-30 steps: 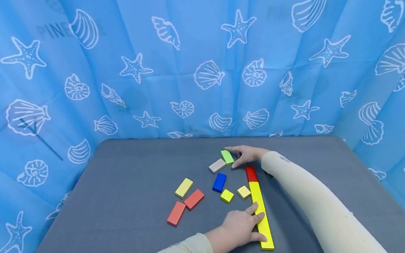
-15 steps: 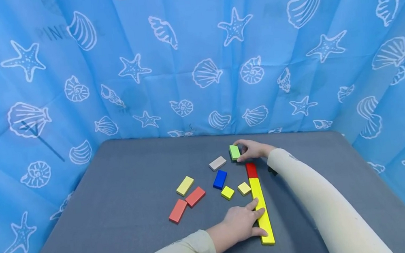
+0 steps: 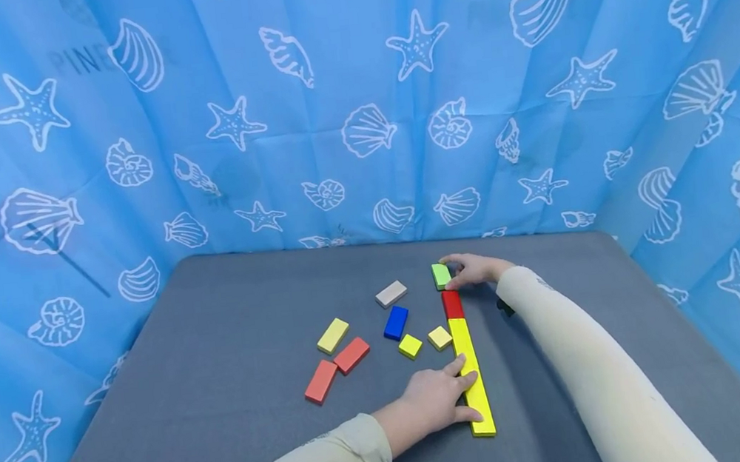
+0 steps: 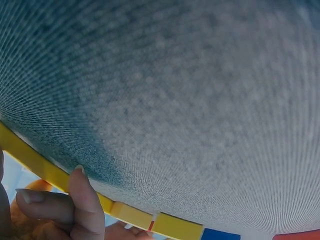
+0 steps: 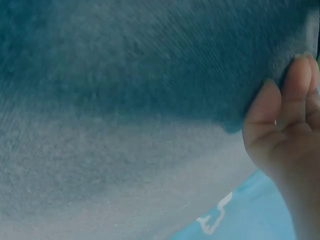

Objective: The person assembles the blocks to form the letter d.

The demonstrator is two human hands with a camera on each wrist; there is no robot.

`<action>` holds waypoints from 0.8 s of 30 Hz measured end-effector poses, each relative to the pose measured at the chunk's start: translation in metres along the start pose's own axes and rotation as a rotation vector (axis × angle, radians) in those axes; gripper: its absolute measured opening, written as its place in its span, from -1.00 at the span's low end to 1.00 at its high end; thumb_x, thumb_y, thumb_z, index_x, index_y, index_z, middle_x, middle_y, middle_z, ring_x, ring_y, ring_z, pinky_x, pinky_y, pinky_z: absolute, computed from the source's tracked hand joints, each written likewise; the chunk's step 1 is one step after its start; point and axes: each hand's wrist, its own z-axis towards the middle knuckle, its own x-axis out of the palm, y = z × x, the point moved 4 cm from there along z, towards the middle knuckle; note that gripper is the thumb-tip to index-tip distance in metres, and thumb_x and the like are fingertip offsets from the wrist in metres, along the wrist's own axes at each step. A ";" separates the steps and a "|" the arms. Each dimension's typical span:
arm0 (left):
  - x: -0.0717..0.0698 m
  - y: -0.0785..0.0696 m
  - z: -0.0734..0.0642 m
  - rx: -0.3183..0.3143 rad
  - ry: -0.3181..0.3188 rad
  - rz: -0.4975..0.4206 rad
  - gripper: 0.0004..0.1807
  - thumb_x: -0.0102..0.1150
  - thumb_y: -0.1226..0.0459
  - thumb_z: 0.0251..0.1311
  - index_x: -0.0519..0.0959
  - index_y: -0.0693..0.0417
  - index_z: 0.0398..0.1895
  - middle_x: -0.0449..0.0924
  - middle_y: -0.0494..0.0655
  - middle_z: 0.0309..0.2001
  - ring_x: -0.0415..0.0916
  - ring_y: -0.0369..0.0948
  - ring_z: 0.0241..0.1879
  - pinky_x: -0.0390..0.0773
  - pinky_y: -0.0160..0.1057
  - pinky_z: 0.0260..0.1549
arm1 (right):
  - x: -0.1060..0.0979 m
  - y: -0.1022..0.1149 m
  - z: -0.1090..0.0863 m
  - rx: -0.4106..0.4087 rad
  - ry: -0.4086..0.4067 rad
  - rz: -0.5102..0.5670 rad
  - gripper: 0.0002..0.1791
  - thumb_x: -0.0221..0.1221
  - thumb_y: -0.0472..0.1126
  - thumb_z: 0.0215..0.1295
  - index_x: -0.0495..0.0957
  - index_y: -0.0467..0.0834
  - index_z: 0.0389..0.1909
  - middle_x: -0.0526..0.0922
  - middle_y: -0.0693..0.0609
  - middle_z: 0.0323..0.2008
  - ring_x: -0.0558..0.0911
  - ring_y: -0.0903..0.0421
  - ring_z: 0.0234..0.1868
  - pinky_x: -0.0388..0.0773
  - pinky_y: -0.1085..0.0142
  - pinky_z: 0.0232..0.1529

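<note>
In the head view my right hand (image 3: 475, 269) pinches a light green block (image 3: 441, 276) between thumb and fingers. The block is just beyond the far end of a red block (image 3: 453, 304); whether they touch is hard to tell. Red lines up with a long yellow strip (image 3: 462, 341) running toward me. Spread fingers and thumb of my left hand (image 3: 432, 402) rest along the strip's left side and top. In the left wrist view those fingers (image 4: 86, 200) touch the yellow strip (image 4: 55, 175). The right wrist view shows mostly cloth, with my right hand (image 5: 285, 120) at its edge.
Left of the row lie a pale yellow cube (image 3: 440, 338), a bright yellow cube (image 3: 410, 347), a blue block (image 3: 395, 323) and a whitish block (image 3: 391, 294). Farther left are a yellow block (image 3: 332, 336) and two coral blocks (image 3: 351, 355). A blue curtain (image 3: 332, 115) hangs behind the grey table (image 3: 233, 333).
My right hand has carried the green block rightward, away from the whitish block, to the far end of the red one. My left hand has stayed on the yellow strip.
</note>
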 end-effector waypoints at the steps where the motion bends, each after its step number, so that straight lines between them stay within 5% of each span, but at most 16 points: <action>1: 0.000 0.000 0.000 0.001 0.000 -0.001 -0.28 0.07 -0.31 0.16 0.35 -0.38 0.39 0.22 -0.30 0.42 0.51 -0.37 0.09 0.54 -0.31 -0.21 | 0.000 0.000 -0.001 0.010 0.008 0.010 -0.25 0.17 -0.08 0.37 0.11 -0.24 0.46 0.24 -0.37 0.28 0.40 -0.17 0.06 0.43 0.03 0.03; 8: 0.001 -0.002 0.000 -0.001 0.005 0.001 -0.28 0.07 -0.31 0.16 0.35 -0.39 0.39 0.21 -0.31 0.43 0.51 -0.36 0.08 0.54 -0.30 -0.21 | 0.004 0.002 -0.004 0.025 -0.043 -0.044 -0.35 0.12 -0.03 0.41 0.22 -0.22 0.41 0.17 -0.34 0.38 0.37 -0.18 0.12 0.40 -0.02 0.13; 24: 0.001 -0.009 -0.006 0.004 0.001 0.031 -0.28 0.07 -0.31 0.16 0.37 -0.37 0.38 0.24 -0.29 0.41 0.55 -0.37 0.02 0.53 -0.34 -0.27 | 0.014 -0.003 -0.015 0.065 -0.114 0.067 -0.41 0.20 -0.11 0.35 0.32 -0.22 0.33 0.17 -0.35 0.37 0.26 -0.25 0.25 0.22 -0.13 0.27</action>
